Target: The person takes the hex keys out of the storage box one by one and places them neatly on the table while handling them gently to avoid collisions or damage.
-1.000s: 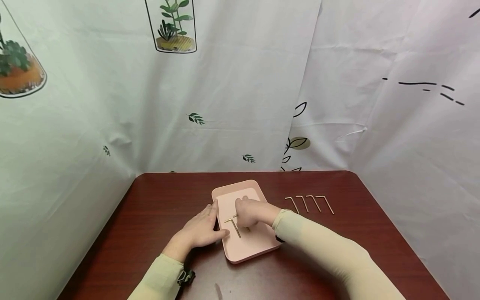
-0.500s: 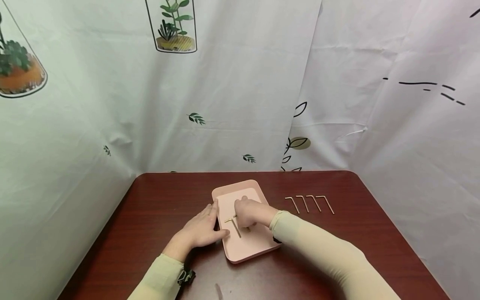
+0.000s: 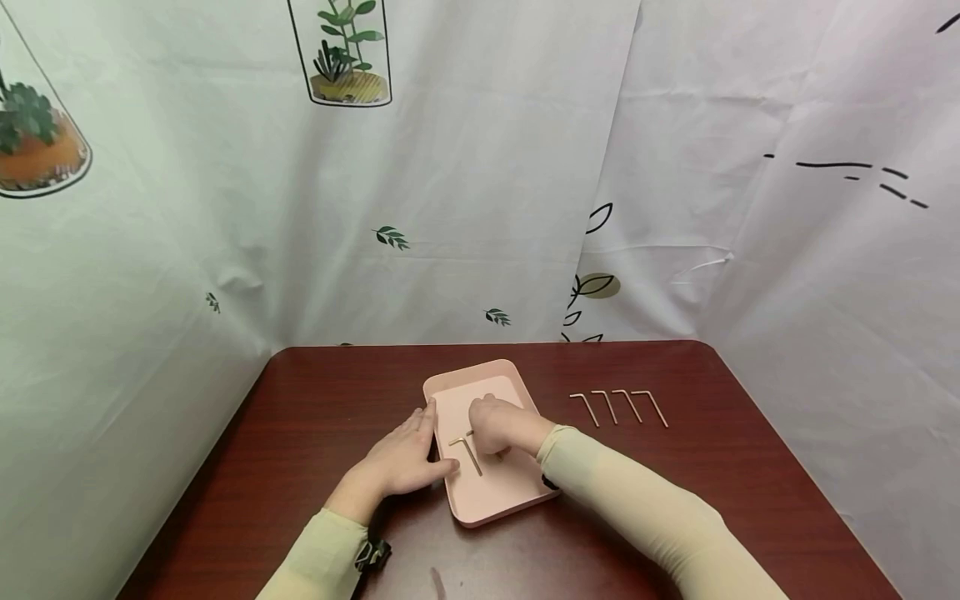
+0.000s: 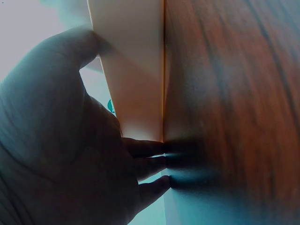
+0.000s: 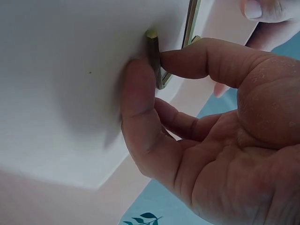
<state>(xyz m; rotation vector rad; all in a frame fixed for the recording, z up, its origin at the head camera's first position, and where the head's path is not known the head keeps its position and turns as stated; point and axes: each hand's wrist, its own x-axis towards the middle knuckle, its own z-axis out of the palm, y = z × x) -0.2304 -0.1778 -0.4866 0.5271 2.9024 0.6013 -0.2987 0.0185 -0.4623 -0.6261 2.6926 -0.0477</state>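
Note:
My right hand (image 3: 501, 427) reaches into a shallow pink tray (image 3: 491, 503). In the right wrist view its thumb and index finger pinch a brass-coloured hex key (image 5: 153, 44), whose hexagonal end points up toward the camera. The head view shows little of this key, as the hand covers most of it. A second hex key (image 3: 471, 456) lies to its left on the tray floor. My left hand (image 3: 401, 457) rests at the tray's left side, fingers stretched along the wall and thumb over the rim. In the left wrist view, its fingertips (image 4: 161, 182) come down at the table.
On the dark red wooden table (image 3: 337, 383), right of the tray, several hex keys (image 3: 627, 407) lie in a row, short arms at the far end. A white printed curtain (image 3: 480, 192) stands behind the table and along both sides.
My right forearm has shifted slightly left and toward me. The key's long end, seen below the right hand before, is now mostly hidden. The left hand and tray stay put.

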